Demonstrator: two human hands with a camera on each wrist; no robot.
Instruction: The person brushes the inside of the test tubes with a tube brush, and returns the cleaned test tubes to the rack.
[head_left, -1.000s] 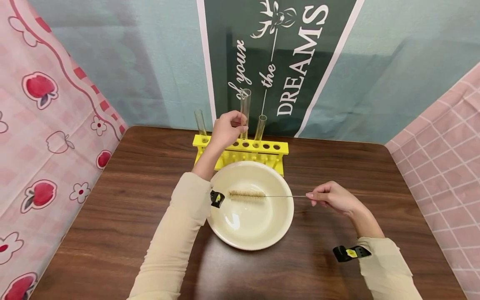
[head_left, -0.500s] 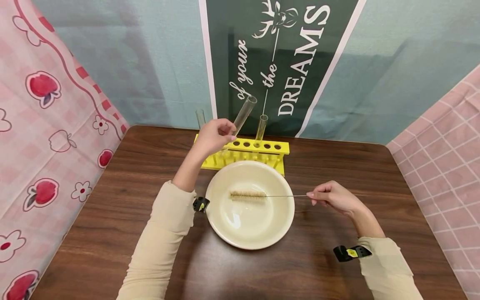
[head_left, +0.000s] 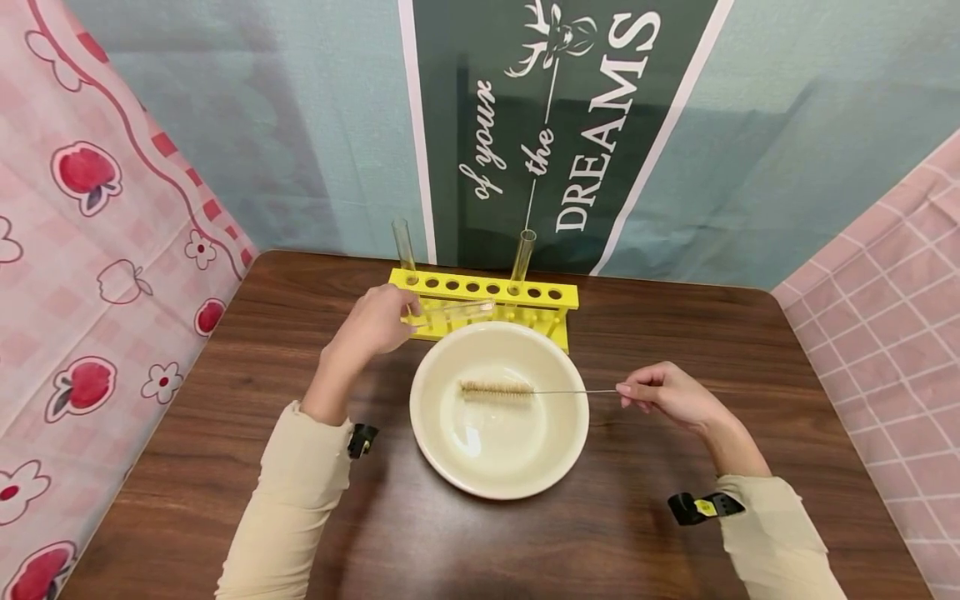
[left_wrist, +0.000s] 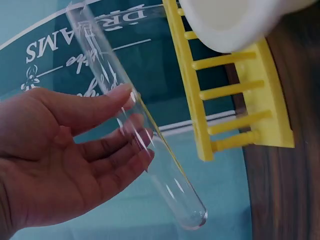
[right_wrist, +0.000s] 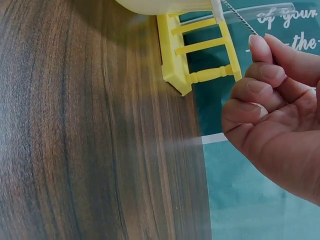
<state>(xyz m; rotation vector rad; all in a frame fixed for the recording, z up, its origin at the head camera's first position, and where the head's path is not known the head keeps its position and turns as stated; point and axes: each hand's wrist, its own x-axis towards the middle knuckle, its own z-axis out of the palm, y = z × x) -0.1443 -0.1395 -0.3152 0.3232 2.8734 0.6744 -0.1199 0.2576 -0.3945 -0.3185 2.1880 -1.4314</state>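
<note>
My left hand (head_left: 378,320) pinches a clear glass test tube (left_wrist: 165,155) between thumb and fingers. In the head view the tube lies nearly level, its mouth pointing right, in front of the yellow test tube rack (head_left: 472,287). My right hand (head_left: 667,395) pinches the twisted wire handle of a test tube brush (head_left: 497,391). The brush's tan bristles hang over the cream basin (head_left: 498,487), inside its rim as seen from above. In the right wrist view, thumb and forefinger grip the wire (right_wrist: 241,18) while the other fingers curl.
Two more test tubes stand in the rack, one at its left end (head_left: 403,246) and one right of the middle (head_left: 522,258). The rack is close behind the basin on the brown wooden table (head_left: 675,317). A printed cloth (head_left: 300,150) hangs behind the table.
My left hand has taken the test tube from above the rack down and to the left, tipping it from upright to nearly level. The right hand and brush have hardly moved.
</note>
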